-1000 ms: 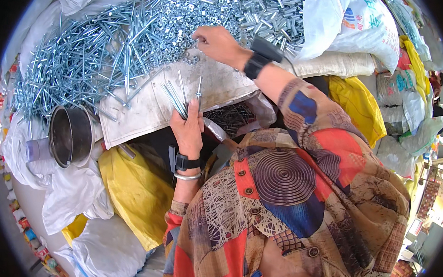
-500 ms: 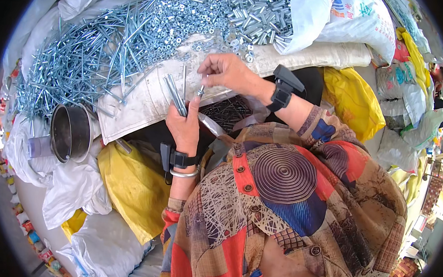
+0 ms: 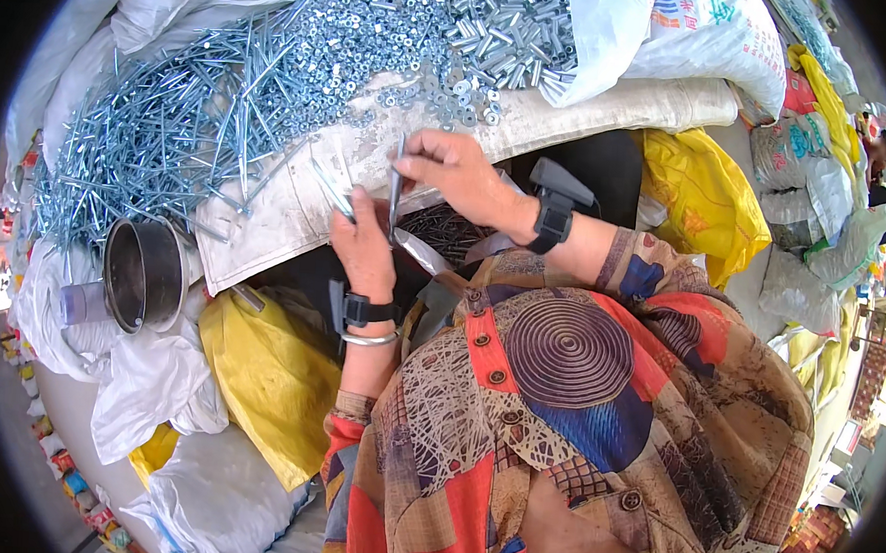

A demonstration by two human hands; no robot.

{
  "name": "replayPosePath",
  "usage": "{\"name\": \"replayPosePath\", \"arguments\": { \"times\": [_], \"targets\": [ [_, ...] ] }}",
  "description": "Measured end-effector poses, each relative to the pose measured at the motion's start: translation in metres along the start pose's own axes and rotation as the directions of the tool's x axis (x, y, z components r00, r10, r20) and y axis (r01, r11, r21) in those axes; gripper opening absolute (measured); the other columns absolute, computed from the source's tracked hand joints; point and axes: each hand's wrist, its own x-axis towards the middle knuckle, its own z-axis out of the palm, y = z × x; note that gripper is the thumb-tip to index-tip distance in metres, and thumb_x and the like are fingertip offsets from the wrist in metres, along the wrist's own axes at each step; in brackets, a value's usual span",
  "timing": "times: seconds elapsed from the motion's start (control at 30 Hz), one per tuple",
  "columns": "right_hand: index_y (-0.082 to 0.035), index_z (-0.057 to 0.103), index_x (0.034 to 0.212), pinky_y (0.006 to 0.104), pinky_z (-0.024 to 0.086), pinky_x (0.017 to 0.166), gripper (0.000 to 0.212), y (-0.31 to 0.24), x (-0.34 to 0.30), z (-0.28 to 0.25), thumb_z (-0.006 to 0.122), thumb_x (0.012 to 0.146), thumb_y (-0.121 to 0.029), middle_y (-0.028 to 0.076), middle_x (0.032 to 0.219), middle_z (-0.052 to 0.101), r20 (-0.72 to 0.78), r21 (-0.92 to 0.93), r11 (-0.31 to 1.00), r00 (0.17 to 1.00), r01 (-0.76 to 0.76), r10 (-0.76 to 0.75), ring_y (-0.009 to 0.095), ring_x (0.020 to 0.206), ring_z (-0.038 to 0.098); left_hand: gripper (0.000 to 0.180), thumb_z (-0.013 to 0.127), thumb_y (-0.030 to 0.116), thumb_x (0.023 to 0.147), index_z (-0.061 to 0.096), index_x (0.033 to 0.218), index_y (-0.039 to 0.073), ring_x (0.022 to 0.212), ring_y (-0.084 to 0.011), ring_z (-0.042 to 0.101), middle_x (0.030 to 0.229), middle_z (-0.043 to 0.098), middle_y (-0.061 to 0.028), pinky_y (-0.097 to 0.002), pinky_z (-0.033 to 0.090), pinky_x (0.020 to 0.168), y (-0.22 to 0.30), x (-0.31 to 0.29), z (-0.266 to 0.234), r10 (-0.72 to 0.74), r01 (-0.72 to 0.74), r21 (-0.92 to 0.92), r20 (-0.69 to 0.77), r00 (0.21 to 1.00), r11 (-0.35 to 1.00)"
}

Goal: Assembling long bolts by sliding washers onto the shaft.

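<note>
My left hand [image 3: 366,252] is closed around several long, thin bolts [image 3: 333,193], which stick out past its thumb toward the pile. Just right of it, my right hand [image 3: 458,177] pinches a slim metal sleeve [image 3: 397,179] between thumb and fingertips. The sleeve stands nearly upright beside my left fingers; whether a bolt runs inside it I cannot tell. Both hands are over the near edge of a whitish cloth [image 3: 265,237]. Beyond them lie heaps of long bolts [image 3: 160,132], nuts [image 3: 365,42], washers [image 3: 463,87] and short metal sleeves [image 3: 515,40].
A dark round pot [image 3: 144,276] stands at the left beside a clear plastic cup [image 3: 81,303]. Yellow sacks [image 3: 267,377] [image 3: 702,200] hang on both sides. A white sack [image 3: 710,50] rests at the back right. Dark thin pieces [image 3: 443,234] lie below my hands.
My right hand has moved slightly down, and a sleeve now shows upright in its fingers. The bolts in my left hand tilt further left, and the nut seen between the hands is no longer visible.
</note>
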Motion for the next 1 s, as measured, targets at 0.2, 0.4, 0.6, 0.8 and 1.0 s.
{"name": "replayPosePath", "arguments": {
  "times": [0.2, 0.4, 0.6, 0.8, 1.0],
  "targets": [
    [0.002, 0.060, 0.091, 0.0250, 0.048, 0.066, 0.014, -0.043, 0.032, 0.003, 0.060, 0.088, -0.011, 0.006, 0.077, 0.061, 0.038, -0.372, 0.842, 0.912, 0.392, -0.408, 0.010, 0.073, 0.058, 0.024, 0.051, 0.025, 0.096, 0.050, 0.083, 0.004, 0.044, -0.0101, 0.044, 0.060, 0.049, -0.0020, -0.0254, 0.038, 0.040, 0.018, 0.024, -0.035, 0.124, -0.125, -0.064, -0.018, 0.992, 0.990],
    [0.000, 0.061, 0.094, 0.0310, 0.045, 0.061, 0.016, -0.007, 0.039, 0.000, 0.066, 0.082, -0.010, 0.012, 0.076, 0.061, 0.110, -0.526, 0.760, 0.917, 0.382, -0.384, 0.017, 0.070, 0.060, 0.018, 0.063, 0.018, 0.089, 0.058, 0.096, 0.002, 0.042, -0.0034, 0.035, 0.054, 0.041, 0.0053, -0.0201, 0.026, 0.039, 0.035, 0.035, -0.015, 0.164, -0.162, -0.078, 0.017, 0.986, 0.984],
    [0.002, 0.058, 0.086, 0.0347, 0.046, 0.060, 0.017, -0.001, 0.038, 0.008, 0.069, 0.078, -0.008, 0.015, 0.077, 0.061, 0.196, -0.567, 0.681, 0.879, 0.462, -0.434, 0.029, 0.068, 0.060, 0.024, 0.065, 0.022, 0.088, 0.066, 0.101, 0.000, 0.050, -0.0031, 0.043, 0.065, 0.052, 0.0031, -0.0199, 0.032, 0.045, 0.054, 0.045, -0.013, 0.304, -0.329, 0.172, 0.160, 0.939, 0.928],
    [0.003, 0.058, 0.084, 0.0404, 0.046, 0.065, 0.022, -0.004, 0.041, 0.007, 0.069, 0.077, -0.016, 0.017, 0.078, 0.057, 0.229, -0.597, 0.678, 0.901, 0.429, -0.368, 0.035, 0.074, 0.058, 0.026, 0.066, 0.023, 0.087, 0.065, 0.097, -0.001, 0.072, -0.0162, 0.061, 0.082, 0.067, -0.0113, -0.0300, 0.046, 0.066, 0.072, 0.045, -0.013, 0.475, -0.532, 0.280, 0.248, 0.844, 0.799],
    [0.001, 0.056, 0.079, 0.0423, 0.045, 0.063, 0.034, -0.001, 0.050, 0.008, 0.074, 0.072, -0.027, 0.016, 0.077, 0.056, 0.190, -0.680, 0.626, 0.916, 0.383, -0.354, 0.035, 0.072, 0.056, 0.029, 0.068, 0.026, 0.085, 0.065, 0.091, -0.002, 0.069, -0.0159, 0.057, 0.077, 0.065, -0.0096, -0.0297, 0.044, 0.065, 0.074, 0.050, -0.014, 0.455, -0.528, 0.372, 0.270, 0.848, 0.763]
  ]
}}
